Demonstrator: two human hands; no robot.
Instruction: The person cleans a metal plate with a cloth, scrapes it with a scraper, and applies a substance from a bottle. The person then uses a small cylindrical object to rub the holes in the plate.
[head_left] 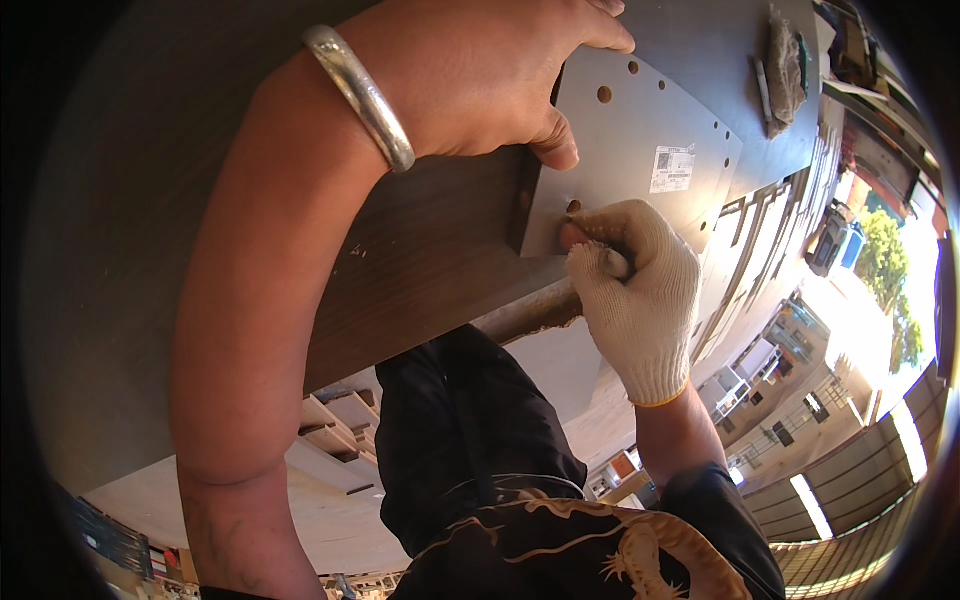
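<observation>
A grey flat panel (640, 120) with several round holes and a white label (672, 169) lies on a dark wood-grain board (430, 240). My left hand (500, 80), bare and with a silver bangle at its wrist, rests at the panel's left end. Its thumb touches the panel's face, and the other fingers reach apart toward the far edge. My right hand (640, 290) wears a white knit glove with bare fingertips showing. Its fingers are pinched together at the panel's near corner, beside a hole; whatever is in them is hidden.
A crumpled clear plastic bag (786, 75) sits on the board's far right. Long strips of material (765, 235) are laid out beyond the right edge. Wooden pieces (340, 430) are stacked below the board, near my legs. Bright daylight enters at the right.
</observation>
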